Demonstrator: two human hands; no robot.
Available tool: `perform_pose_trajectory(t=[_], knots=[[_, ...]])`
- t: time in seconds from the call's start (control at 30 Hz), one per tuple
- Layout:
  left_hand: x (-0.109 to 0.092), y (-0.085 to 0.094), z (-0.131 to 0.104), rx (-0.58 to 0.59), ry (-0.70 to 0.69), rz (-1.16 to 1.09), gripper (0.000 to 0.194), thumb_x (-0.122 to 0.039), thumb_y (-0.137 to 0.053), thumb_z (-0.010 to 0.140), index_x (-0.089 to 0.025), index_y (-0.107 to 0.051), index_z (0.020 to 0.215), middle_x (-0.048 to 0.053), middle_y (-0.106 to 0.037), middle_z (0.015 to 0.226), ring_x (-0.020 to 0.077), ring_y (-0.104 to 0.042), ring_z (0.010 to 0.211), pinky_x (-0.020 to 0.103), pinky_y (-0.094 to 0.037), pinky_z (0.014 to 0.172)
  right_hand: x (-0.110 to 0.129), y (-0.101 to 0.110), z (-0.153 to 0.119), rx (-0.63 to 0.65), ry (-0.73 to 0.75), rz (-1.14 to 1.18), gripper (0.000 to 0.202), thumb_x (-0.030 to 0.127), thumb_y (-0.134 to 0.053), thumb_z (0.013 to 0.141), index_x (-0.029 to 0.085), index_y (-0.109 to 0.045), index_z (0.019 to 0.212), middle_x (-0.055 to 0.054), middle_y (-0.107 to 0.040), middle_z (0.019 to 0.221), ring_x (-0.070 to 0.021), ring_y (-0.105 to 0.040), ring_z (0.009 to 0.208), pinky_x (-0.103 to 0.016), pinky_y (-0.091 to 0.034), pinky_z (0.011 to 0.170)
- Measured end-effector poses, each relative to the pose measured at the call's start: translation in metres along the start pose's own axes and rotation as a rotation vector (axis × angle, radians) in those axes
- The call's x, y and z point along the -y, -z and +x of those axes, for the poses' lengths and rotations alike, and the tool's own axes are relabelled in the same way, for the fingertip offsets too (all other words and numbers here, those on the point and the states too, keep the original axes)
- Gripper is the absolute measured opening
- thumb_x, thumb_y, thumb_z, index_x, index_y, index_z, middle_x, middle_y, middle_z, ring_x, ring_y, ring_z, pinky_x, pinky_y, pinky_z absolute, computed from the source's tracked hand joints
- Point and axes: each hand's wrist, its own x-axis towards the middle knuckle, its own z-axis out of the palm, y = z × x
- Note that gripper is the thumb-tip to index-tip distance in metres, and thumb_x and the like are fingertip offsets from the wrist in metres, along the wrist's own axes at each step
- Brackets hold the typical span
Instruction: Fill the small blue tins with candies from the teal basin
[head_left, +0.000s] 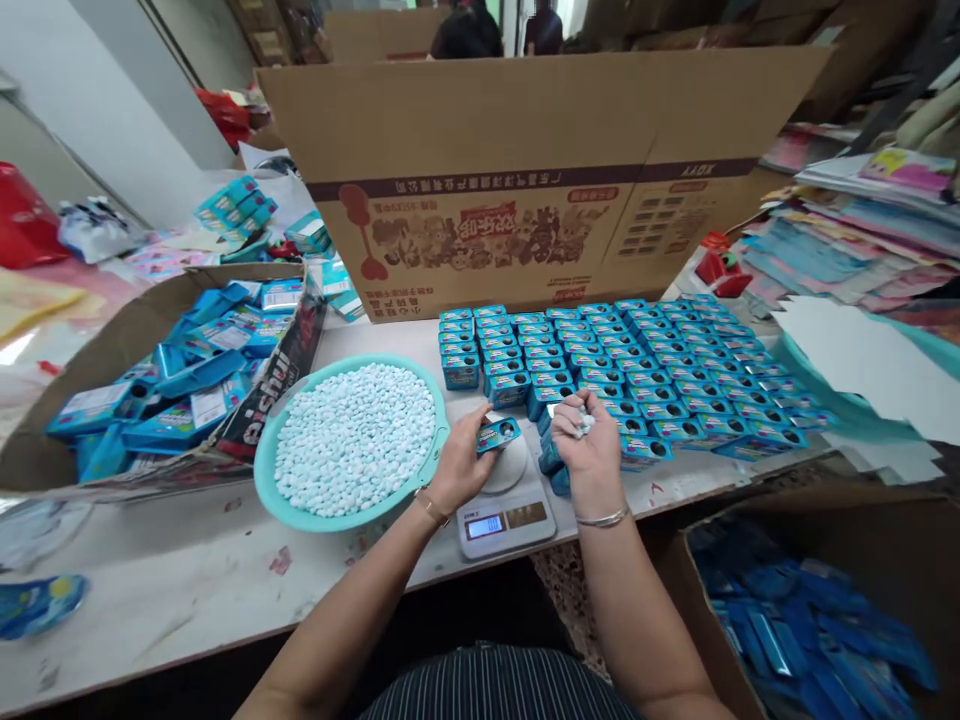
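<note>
My left hand (463, 462) grips a small blue box (496, 434) just above the round plate of a white digital scale (507, 524), whose display reads 0.0. My right hand (589, 440) is palm up with its fingers curled around some pale candies (583, 421). It is in front of the rows of upright blue boxes (627, 378). Left of my left hand, a light teal basin (264, 478) holds many white and pale blue candies (356, 440).
An open carton (259, 400) of blue boxes lies at the left. Behind the rows stands a large printed cardboard box (525, 130). Another carton (694, 575) with blue packs is at the lower right. Stacked sheets (847, 240) lie at the right; people are in the background.
</note>
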Motion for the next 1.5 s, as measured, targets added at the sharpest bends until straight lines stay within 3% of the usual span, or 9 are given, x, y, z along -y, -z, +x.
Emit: perform_pose_trajectory(t=[0.1,0.23,0.43,0.63,0.8,0.97,1.17,1.3,1.5], knots=[[-0.001,0.012,-0.004,-0.011,-0.036,0.035,0.073,-0.016,-0.061,0.080,-0.016,-0.032,0.148,0.017,-0.058,0.134,0.0274,-0.055,0.128,0.046,-0.045,0.109,0.006,0.002,-0.002,-0.009,0.027,-0.010,0.026,0.020,-0.039,0.099,0.021,-0.051,0.076,0.008,-0.046,0.056,-0.0043,-0.036,0.036,-0.012,-0.027,0.032],[-0.018,0.060,-0.015,-0.258,-0.081,0.097,0.081,-0.031,-0.064,0.086,-0.020,-0.020,0.153,0.018,-0.041,0.153,0.0291,-0.038,0.144,0.050,-0.035,0.118,0.013,0.004,-0.001,-0.064,0.078,-0.047,0.017,0.011,-0.046,0.093,0.019,-0.055,0.081,0.003,-0.059,0.067,-0.0049,-0.048,0.045,-0.014,-0.042,0.040],[-0.021,0.108,-0.041,-0.425,0.047,0.016,0.069,-0.035,-0.066,0.087,-0.025,-0.035,0.148,0.012,-0.056,0.139,0.0256,-0.055,0.129,0.046,-0.048,0.105,0.011,-0.003,-0.005,-0.013,-0.061,-0.113,0.019,0.007,-0.042,0.094,0.020,-0.056,0.090,0.004,-0.061,0.069,-0.0034,-0.041,0.039,-0.010,-0.031,0.032],[-0.008,0.104,-0.064,-0.419,0.139,-0.031,0.054,-0.034,-0.065,0.087,-0.024,-0.049,0.137,0.011,-0.062,0.131,0.0254,-0.059,0.123,0.045,-0.052,0.099,0.004,-0.010,-0.011,0.031,-0.062,-0.314,0.016,0.019,-0.045,0.099,0.018,-0.058,0.090,0.008,-0.048,0.060,-0.0033,-0.031,0.034,-0.010,-0.024,0.028],[-0.002,0.100,-0.071,-0.395,0.159,-0.062,0.048,-0.032,-0.065,0.087,-0.023,-0.052,0.133,0.010,-0.064,0.129,0.0242,-0.060,0.121,0.045,-0.050,0.102,-0.005,-0.011,-0.013,0.118,0.005,-0.613,0.005,0.021,-0.061,0.090,0.016,-0.063,0.091,0.010,-0.044,0.055,-0.0025,-0.026,0.035,-0.010,-0.021,0.030],[0.000,0.091,-0.068,-0.319,0.122,-0.084,0.043,-0.030,-0.063,0.089,-0.023,-0.053,0.131,0.009,-0.065,0.125,0.0229,-0.061,0.120,0.045,-0.048,0.105,-0.011,-0.010,-0.009,0.256,0.030,-1.058,0.021,0.034,-0.071,0.080,0.016,-0.067,0.091,0.009,-0.047,0.054,-0.0027,-0.023,0.037,-0.013,-0.016,0.033],[0.000,0.066,-0.053,-0.227,0.026,-0.114,0.043,-0.027,-0.063,0.089,-0.023,-0.054,0.130,0.010,-0.064,0.125,0.0236,-0.060,0.120,0.045,-0.047,0.106,-0.017,-0.020,0.000,0.484,0.282,-1.906,0.020,0.034,-0.056,0.088,0.020,-0.070,0.090,0.000,-0.064,0.069,-0.0138,-0.054,0.061,-0.024,-0.040,0.057],[0.000,0.052,-0.046,-0.187,-0.012,-0.131,0.046,-0.026,-0.063,0.088,-0.023,-0.053,0.133,0.010,-0.064,0.125,0.0244,-0.059,0.120,0.045,-0.046,0.106,-0.023,-0.025,-0.002,0.519,0.325,-2.305,0.021,0.028,-0.051,0.091,0.023,-0.070,0.100,-0.003,-0.072,0.081,-0.0193,-0.062,0.072,-0.028,-0.041,0.067],[0.004,0.049,-0.041,-0.184,-0.022,-0.117,0.048,-0.026,-0.062,0.088,-0.023,-0.051,0.135,0.011,-0.064,0.125,0.0248,-0.059,0.119,0.045,-0.047,0.105,-0.015,-0.029,-0.003,0.544,0.340,-2.202,0.020,0.028,-0.053,0.089,0.022,-0.069,0.102,-0.004,-0.071,0.087,-0.0191,-0.062,0.076,-0.029,-0.043,0.069]])
